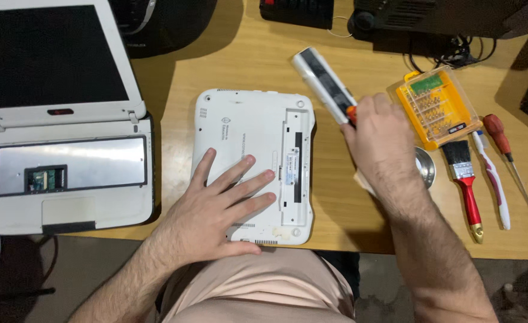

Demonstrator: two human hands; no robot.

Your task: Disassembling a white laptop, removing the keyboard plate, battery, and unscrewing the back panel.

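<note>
- Hands first: the left hand (216, 206) lies flat and released, fingers spread, palm down on the white laptop base (253, 164), holding nothing.
- That base is a rounded plastic shell turned underside up near the front edge of the wooden table (335, 203), with a long dark slot along its right side.
- The right hand (378, 134) is clenched around the end of a slim white battery pack (325, 85), a long bar with a dark face, lifted at a slant above the table just right of the base; an orange-red bit shows at the fingers.
- Right of that hand sits an orange bit case (436, 107) with a clear lid, then a red-handled brush (464, 176) with black bristles, a white toothbrush (494, 182) and a red screwdriver (509, 158).
- A small round metal dish (426, 167) peeks out beside the wrist.
- At far left, a second white laptop (66, 137) stands open, keyboard removed, bare grey metal plate showing.
</note>
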